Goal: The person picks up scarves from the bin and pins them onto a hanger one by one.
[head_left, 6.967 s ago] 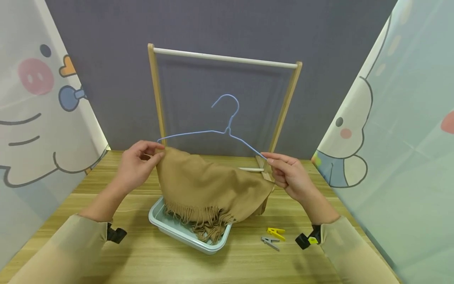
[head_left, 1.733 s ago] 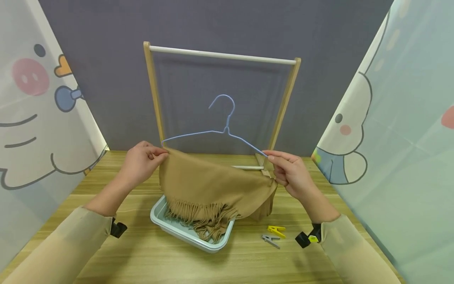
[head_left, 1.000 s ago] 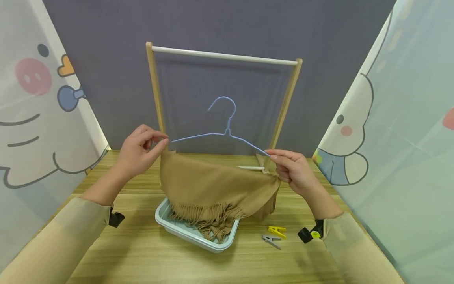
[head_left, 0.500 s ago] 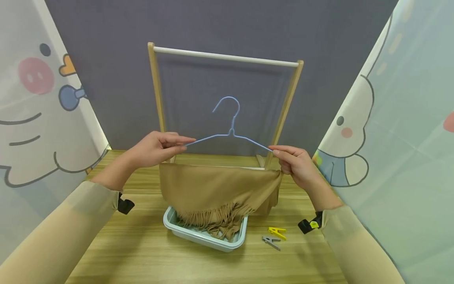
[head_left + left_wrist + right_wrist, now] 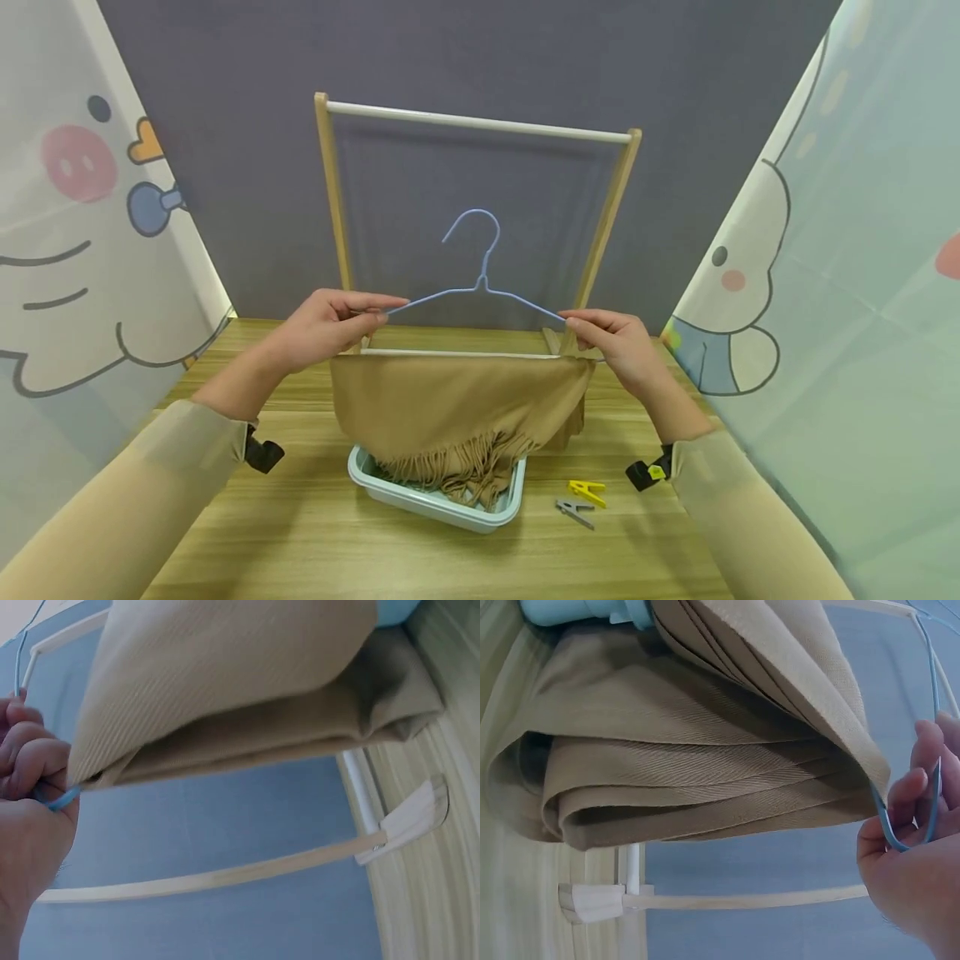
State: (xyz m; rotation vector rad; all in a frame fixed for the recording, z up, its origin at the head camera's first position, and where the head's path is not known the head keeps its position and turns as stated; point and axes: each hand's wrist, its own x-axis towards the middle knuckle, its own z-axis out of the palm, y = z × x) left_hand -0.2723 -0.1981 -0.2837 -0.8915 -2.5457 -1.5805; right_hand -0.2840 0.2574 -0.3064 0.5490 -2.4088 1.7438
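- Clearly, the left hand (image 5: 322, 327) has thumb and fingers nearly closed around the left shoulder of a blue hanger (image 5: 485, 264); in the left wrist view, a blue wire end loops out beside the curled fingers.
- The right hand (image 5: 624, 343) pinches the hanger's opposite shoulder between thumb and forefinger, its other fingers curled in.
- Between the hands the hanger is held upright, above the middle of the desk (image 5: 337, 562), its hook pointing up.
- A tan fringed scarf (image 5: 457, 400) hangs over the hanger's lower bar in folded layers, spread almost the bar's full width; one side of it shows several stacked folds in the right wrist view.
- Its fringe drops into a pale blue basin (image 5: 420, 502) on the desk, below the hanger.
- Right of the basin, towards the desk's right edge, lie a yellow clip (image 5: 587, 490) and a grey clip (image 5: 576, 510), just beside each other.
- Behind, near the desk's far edge, stands a wooden rack (image 5: 336, 208) with a white top rail (image 5: 480, 122); the hook is apart from and below that rail.
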